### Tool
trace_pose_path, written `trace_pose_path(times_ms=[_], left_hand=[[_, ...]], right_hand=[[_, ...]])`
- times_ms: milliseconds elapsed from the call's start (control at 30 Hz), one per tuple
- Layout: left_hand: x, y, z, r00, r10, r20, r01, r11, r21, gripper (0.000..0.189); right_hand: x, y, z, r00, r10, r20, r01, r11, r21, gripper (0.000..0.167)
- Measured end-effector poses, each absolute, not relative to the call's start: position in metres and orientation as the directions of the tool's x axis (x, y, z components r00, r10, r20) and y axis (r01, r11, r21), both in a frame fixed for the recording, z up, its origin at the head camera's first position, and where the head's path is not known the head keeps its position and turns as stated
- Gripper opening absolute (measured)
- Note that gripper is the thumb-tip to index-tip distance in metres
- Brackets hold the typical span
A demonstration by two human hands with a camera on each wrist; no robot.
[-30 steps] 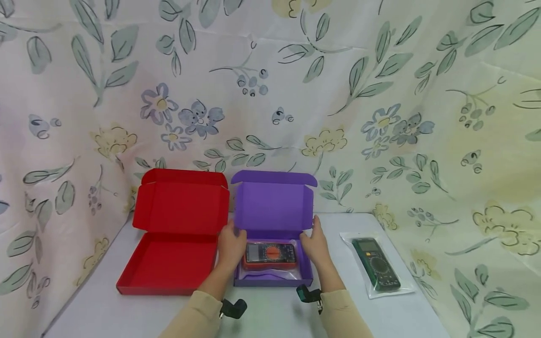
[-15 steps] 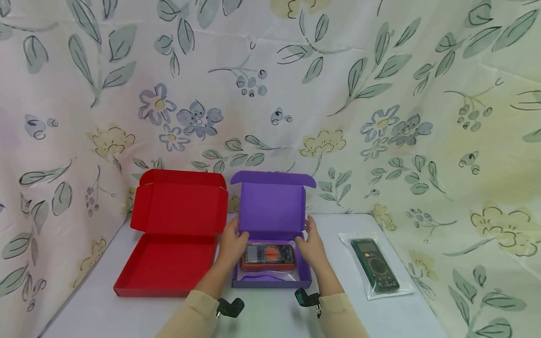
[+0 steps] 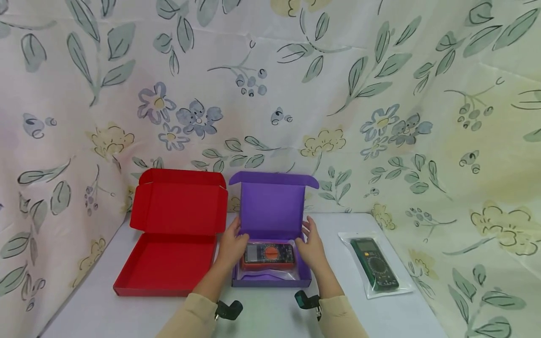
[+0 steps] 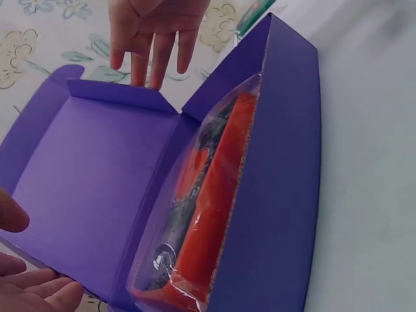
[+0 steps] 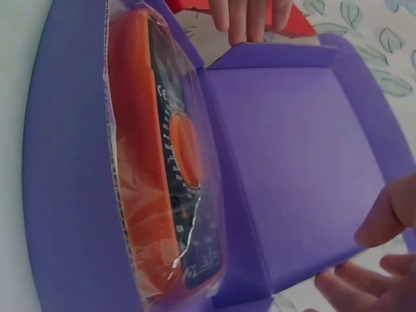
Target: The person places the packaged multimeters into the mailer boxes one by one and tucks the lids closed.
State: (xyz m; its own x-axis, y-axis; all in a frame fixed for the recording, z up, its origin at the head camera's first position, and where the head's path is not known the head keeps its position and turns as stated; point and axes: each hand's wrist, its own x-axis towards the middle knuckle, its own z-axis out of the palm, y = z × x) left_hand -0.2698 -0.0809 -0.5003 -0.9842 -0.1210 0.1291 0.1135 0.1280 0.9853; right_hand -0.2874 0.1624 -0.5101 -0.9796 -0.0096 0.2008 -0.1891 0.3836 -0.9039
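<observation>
A purple cardboard box (image 3: 271, 283) stands with its lid (image 3: 272, 206) raised. In it lies an orange-and-black multimeter (image 3: 270, 254) in a clear plastic bag. My left hand (image 3: 232, 243) is at the left side of the lid, its fingers against the outside of that side flap (image 5: 279, 56). At the right side my right hand (image 3: 312, 244) has its fingers extended along the other flap (image 4: 123, 95), thumb towards the inside. Both side flaps are turned inward, while the front tuck flap (image 3: 274, 179) spreads at the top.
An open red box (image 3: 165, 287) stands just left of the purple one. On the right of the white table (image 3: 338, 314) lies a green multimeter (image 3: 375, 264) in a clear bag. A floral cloth (image 3: 270, 94) hangs behind.
The purple lid's side flaps have turned inward from their spread position, and my right hand has shifted slightly left with its flap. The multimeters and the red box have stayed in place.
</observation>
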Motion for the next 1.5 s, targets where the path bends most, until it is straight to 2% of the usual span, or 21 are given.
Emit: trace_pose_path(times_ms=[167, 467, 733, 900, 1067, 1267, 1500], left_hand=[[-0.267, -0.081, -0.504, -0.977, -0.134, 0.165, 0.144, 0.155, 0.977, 0.066], [-0.264, -0.087, -0.506, -0.964, -0.216, 0.153, 0.103, 0.227, 0.968, 0.054], [-0.262, -0.093, -0.505, -0.962, -0.255, 0.095, 0.027, 0.258, 0.966, 0.038], [-0.26, -0.097, -0.508, -0.966, -0.242, 0.091, 0.028, 0.251, 0.968, 0.033], [-0.258, -0.101, -0.511, -0.964, -0.235, 0.122, 0.053, 0.278, 0.959, 0.031], [-0.256, -0.105, -0.51, -0.973, -0.223, 0.06, -0.023, 0.349, 0.937, 0.032], [-0.254, -0.108, -0.515, -0.981, -0.19, 0.048, -0.016, 0.321, 0.947, 0.03]], right_hand=[[-0.286, 0.163, -0.514, -0.979, 0.019, 0.205, -0.182, 0.383, -0.906, 0.078], [-0.282, 0.167, -0.515, -0.974, 0.092, 0.209, -0.159, 0.389, -0.908, 0.07], [-0.279, 0.172, -0.517, -0.966, 0.13, 0.223, -0.148, 0.429, -0.891, 0.049], [-0.279, 0.176, -0.521, -0.967, 0.148, 0.207, -0.12, 0.454, -0.883, 0.041], [-0.278, 0.18, -0.526, -0.971, 0.155, 0.184, -0.096, 0.45, -0.888, 0.038], [-0.277, 0.185, -0.533, -0.965, 0.158, 0.21, -0.124, 0.434, -0.893, 0.037], [-0.273, 0.188, -0.537, -0.967, 0.168, 0.194, -0.118, 0.381, -0.917, 0.038]])
